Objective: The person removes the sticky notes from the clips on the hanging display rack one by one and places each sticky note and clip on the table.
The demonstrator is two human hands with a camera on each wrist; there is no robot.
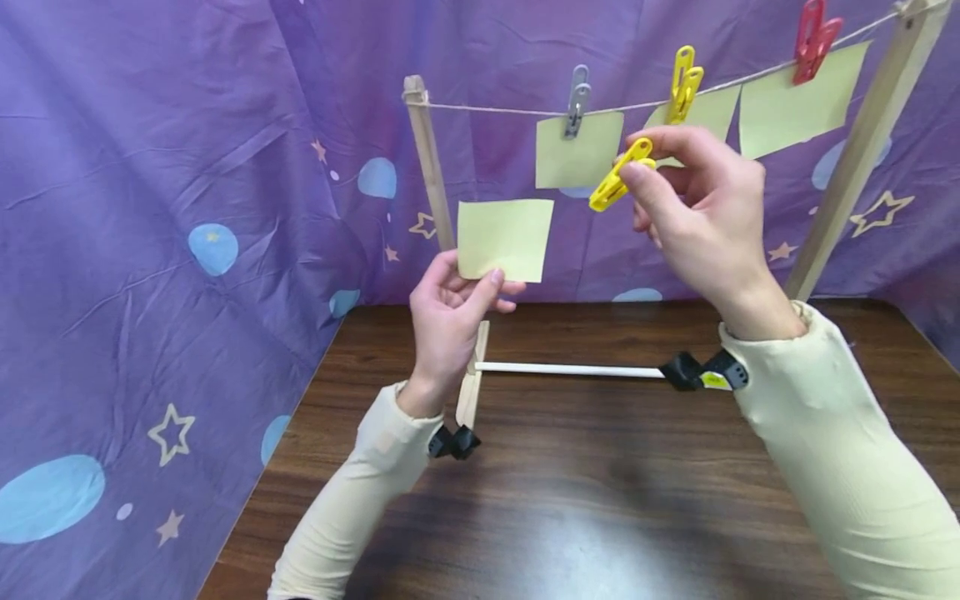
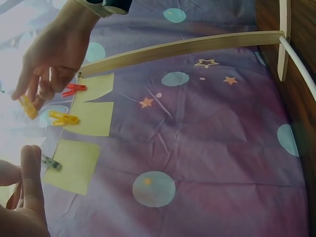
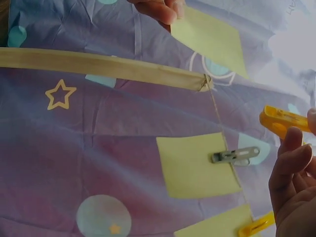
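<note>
A square yellow paper note (image 1: 504, 240) is pinched at its lower edge by my left hand (image 1: 453, 312), thumb in front, held below the left stretch of the string (image 1: 487, 109). My right hand (image 1: 708, 204) pinches a yellow clothespin (image 1: 621, 175) between thumb and fingers, its nose pointing down and left. Along the string hang three more notes: one under a grey clothespin (image 1: 577, 102), one under a yellow clothespin (image 1: 683, 85), partly behind my right hand, and one under a red clothespin (image 1: 814, 42). In the right wrist view, the held clothespin (image 3: 281, 119) is apart from the string.
The string runs between a left wooden post (image 1: 429, 158) and a right wooden post (image 1: 870, 150). A white rod (image 1: 570, 369) joins the stand's base above the dark wooden table (image 1: 555, 483). A purple patterned cloth (image 1: 225, 167) hangs behind and at the left.
</note>
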